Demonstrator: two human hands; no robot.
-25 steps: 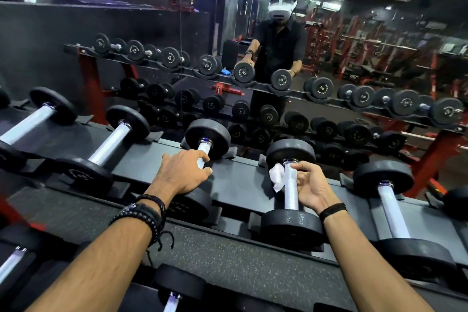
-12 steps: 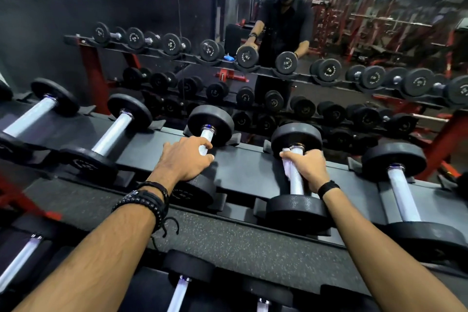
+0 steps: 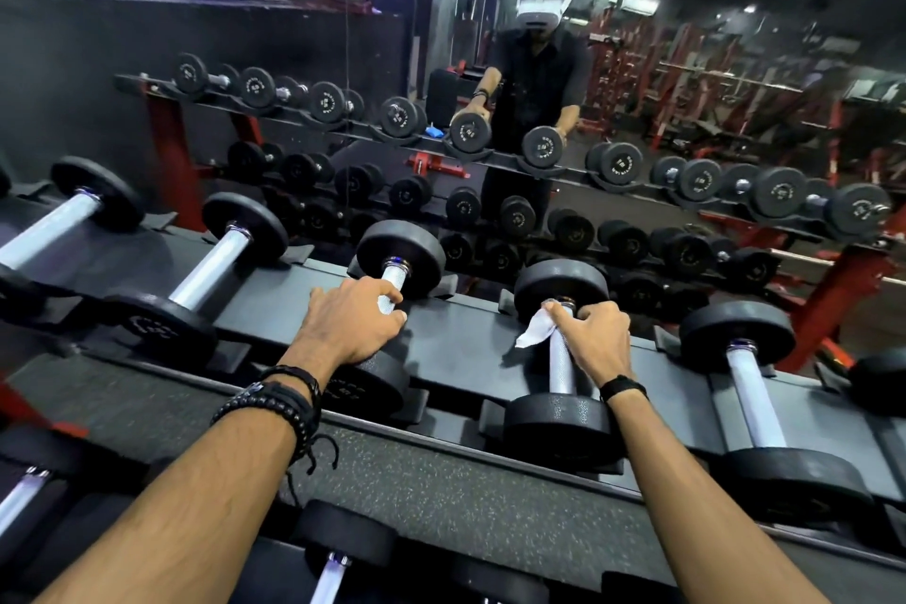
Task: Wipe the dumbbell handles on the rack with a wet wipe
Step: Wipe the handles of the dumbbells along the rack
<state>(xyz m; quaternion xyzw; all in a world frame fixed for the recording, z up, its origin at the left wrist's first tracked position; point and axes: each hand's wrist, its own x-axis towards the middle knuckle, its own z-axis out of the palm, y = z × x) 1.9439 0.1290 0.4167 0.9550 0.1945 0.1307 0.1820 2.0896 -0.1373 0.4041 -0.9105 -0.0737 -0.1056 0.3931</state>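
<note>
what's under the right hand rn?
The right hand grips a white wet wipe around the dumbbell handle. One wipe corner sticks out left; bare metal shows below. The wrapped part and handle beneath are covered.

Five black-ended dumbbells with steel handles lie side by side along the top shelf of the grey metal rack [image 3: 470, 358]. The left hand [image 3: 350, 326] rests on the middle dumbbell [image 3: 392, 289]. Just right of it, the right hand [image 3: 595, 336] grips the next dumbbell [image 3: 561, 407] near its far end, with a crumpled white wet wipe [image 3: 534, 331] on the handle's left side. A wall mirror [image 3: 686, 88] stands behind the rack.
</note>
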